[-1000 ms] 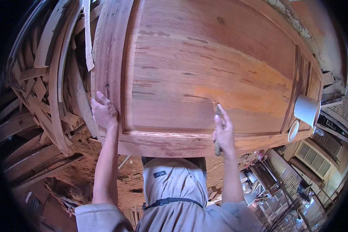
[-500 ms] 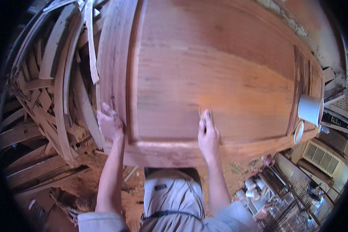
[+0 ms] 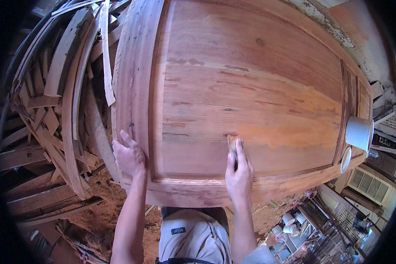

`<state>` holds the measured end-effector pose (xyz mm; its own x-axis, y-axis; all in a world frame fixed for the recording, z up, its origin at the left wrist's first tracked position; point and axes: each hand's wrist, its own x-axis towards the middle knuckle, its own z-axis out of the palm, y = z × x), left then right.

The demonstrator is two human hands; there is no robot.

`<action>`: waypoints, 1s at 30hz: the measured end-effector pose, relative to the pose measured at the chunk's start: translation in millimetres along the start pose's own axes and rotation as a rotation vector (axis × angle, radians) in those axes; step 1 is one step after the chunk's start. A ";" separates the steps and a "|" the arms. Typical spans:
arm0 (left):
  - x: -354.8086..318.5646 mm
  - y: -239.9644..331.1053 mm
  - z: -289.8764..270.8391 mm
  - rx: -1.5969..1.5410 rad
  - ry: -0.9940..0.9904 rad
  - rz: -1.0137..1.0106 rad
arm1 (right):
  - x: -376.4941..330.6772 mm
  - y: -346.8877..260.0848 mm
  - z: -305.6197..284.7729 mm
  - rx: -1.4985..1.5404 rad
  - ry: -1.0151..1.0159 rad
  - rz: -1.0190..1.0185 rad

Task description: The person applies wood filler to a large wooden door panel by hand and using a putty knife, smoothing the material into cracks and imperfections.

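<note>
In front of me lies a reddish-brown panelled wooden door [image 3: 198, 158]. My right hand [image 3: 240, 178] is closed around a small flat tool with a squared, orange-stained tip [image 3: 235, 140]; whether it is a brush or a blade is hard to tell. The tip touches the recessed panel at the left end of an orange smeared patch [image 3: 286, 134]. Dark streaks mark the wood around it. My left hand [image 3: 130, 156] rests on the door's left frame piece near the close corner, fingers apart and nothing held.
A white bucket [image 3: 359, 132] stands on the door's right end, with a round white lid [image 3: 346, 159] by it. Wooden offcuts [image 3: 64, 101] pile up to the left. Sawdust [image 3: 108, 207] covers the floor. Cans and clutter [image 3: 290, 224] lie low at right.
The view has shifted, so the door and bucket appear lower and slightly right. The tool's tip sits a little farther from the door's near edge. My left hand keeps its place on the frame.
</note>
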<state>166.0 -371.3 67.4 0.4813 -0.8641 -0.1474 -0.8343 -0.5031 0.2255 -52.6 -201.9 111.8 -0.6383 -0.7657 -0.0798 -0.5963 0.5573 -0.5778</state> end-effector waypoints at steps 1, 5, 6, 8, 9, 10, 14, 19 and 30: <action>-0.2 -0.3 -0.2 0.000 -0.004 0.000 | 4.8 -6.8 2.3 0.040 0.008 0.050; 1.1 -1.9 1.1 -0.008 0.028 0.013 | -9.4 -8.1 14.4 -0.018 -0.029 0.148; 2.0 -2.8 0.1 0.007 0.014 0.013 | -12.0 -6.5 11.9 -0.021 -0.030 0.149; 1.7 -7.3 1.6 0.010 0.041 0.032 | -16.0 -2.8 4.4 -0.050 -0.089 0.044; 1.0 -7.4 3.7 0.010 0.069 0.055 | -12.7 -3.2 4.8 -0.054 -0.088 0.045; 1.8 -4.9 2.3 0.008 0.065 0.055 | -3.9 -4.5 7.0 -0.027 -0.057 0.028; -0.9 1.0 -0.2 0.021 0.033 0.059 | -5.6 -5.9 17.5 -0.083 -0.057 0.107; 3.7 -8.6 3.1 0.003 0.028 0.042 | -20.3 -7.5 2.9 0.007 -0.158 0.064; 1.6 0.0 -0.8 0.023 0.044 0.074 | 65.6 -12.2 -41.7 -0.532 -0.599 -0.314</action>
<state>166.9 -372.7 68.0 0.4288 -0.8991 -0.0883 -0.8738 -0.4376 0.2122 -107.5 -245.5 147.5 -0.1301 -0.8668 -0.4814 -0.9468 0.2527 -0.1992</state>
